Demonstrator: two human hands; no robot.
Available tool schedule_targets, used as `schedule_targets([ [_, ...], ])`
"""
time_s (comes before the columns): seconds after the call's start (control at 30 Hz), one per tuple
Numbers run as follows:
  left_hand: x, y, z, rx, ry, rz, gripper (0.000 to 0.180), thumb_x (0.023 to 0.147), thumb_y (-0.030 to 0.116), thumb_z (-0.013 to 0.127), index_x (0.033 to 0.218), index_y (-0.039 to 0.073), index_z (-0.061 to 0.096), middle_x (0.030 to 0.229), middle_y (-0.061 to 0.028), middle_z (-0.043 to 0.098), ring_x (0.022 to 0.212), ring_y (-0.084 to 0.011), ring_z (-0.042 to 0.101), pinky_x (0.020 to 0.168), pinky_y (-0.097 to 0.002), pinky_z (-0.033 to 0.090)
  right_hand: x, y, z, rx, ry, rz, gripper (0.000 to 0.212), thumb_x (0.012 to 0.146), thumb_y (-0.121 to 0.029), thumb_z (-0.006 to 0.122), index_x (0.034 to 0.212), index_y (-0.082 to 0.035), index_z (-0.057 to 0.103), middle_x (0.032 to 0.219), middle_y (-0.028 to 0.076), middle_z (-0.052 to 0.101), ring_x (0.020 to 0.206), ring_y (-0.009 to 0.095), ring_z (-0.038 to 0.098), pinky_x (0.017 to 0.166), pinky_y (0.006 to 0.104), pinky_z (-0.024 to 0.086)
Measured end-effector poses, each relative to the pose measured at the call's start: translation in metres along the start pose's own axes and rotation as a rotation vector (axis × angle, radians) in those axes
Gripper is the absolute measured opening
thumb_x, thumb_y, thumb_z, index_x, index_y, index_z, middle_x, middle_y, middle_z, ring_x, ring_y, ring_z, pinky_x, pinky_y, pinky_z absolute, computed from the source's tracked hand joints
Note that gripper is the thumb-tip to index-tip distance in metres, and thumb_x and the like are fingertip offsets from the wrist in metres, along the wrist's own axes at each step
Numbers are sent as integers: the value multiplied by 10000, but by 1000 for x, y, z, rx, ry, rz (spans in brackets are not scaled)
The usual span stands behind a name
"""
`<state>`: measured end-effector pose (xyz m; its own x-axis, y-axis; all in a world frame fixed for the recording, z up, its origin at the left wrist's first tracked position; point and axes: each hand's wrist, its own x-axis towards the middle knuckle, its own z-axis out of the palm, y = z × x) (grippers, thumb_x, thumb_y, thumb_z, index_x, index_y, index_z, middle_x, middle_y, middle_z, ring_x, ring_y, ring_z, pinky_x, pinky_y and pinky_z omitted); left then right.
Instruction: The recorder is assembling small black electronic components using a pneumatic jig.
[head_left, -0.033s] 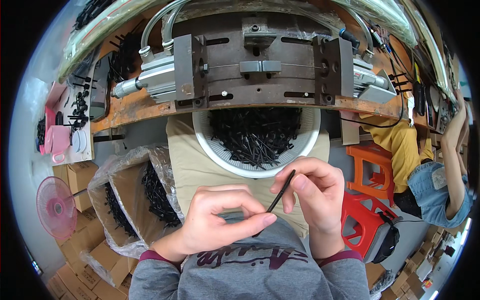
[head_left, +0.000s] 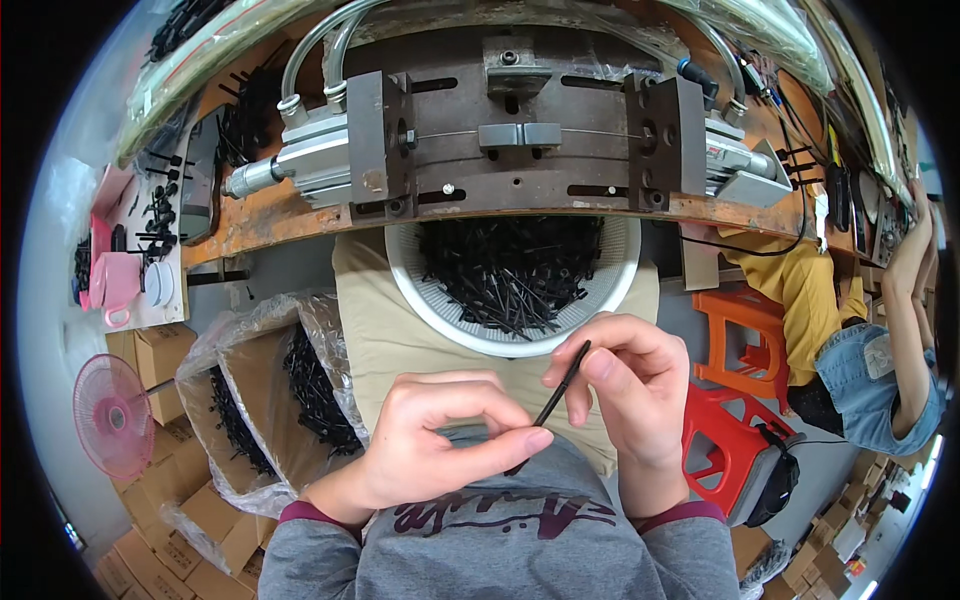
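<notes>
Near the white basket (head_left: 515, 347), the left hand (head_left: 425, 440) and the right hand (head_left: 640, 385) are pinching one thin black rod (head_left: 561, 384), tilted, its upper end at the right fingers. Since the earlier frame, their positions look unchanged.

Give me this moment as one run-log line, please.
left hand: pinching slim straight black rod | right hand: at rod's upper end | round white plastic basket: holds many slim black pieces

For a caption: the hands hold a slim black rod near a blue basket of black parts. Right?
The head view shows a white basket of black parts, not blue; the left hand and right hand do hold a slim black rod nearby.
</notes>
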<state>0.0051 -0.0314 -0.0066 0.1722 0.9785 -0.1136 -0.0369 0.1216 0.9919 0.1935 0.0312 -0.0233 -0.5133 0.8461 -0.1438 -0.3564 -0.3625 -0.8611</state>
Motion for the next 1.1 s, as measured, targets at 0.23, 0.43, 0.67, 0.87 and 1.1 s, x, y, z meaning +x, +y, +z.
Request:
schedule_targets([
  [0.23,1,2,-3,-42,-52,-37,46,842,24,731,824,-13,711,723,-52,668,654,-109,622,598,-250,476,2,1,4,28,55,-35,102,913,-2,636,995,47,669,914,115,683,619,82,582,556,207,486],
  [0.43,4,3,-3,-77,-77,-65,44,855,30,720,850,-14,720,757,-59,676,677,-117,632,616,-253,488,3,1,2,20,66,-55,90,908,4,638,983,46,667,919,111,687,628,82,588,554,213,490],
  [0.67,1,2,-1,-75,-66,-67,39,860,17,709,866,-19,722,771,-67,683,689,-121,641,626,-257,495,1,3,2,54,90,-34,110,905,19,632,1009,48,651,929,121,687,637,100,600,553,222,489],
  [0.87,15,35,-34,148,277,185,73,862,-42,662,934,-45,676,915,-139,720,821,-190,693,757,-298,544,6,4,2,-41,176,-127,235,923,-86,615,1108,55,581,839,156,674,593,141,595,533,228,467],
  [1.1,61,126,-166,874,1060,1165,144,854,30,700,995,17,724,925,-94,736,814,-140,695,769,-241,538,5,11,1,-110,217,-133,168,927,-77,598,1047,39,576,781,145,655,540,137,555,518,225,440],
])
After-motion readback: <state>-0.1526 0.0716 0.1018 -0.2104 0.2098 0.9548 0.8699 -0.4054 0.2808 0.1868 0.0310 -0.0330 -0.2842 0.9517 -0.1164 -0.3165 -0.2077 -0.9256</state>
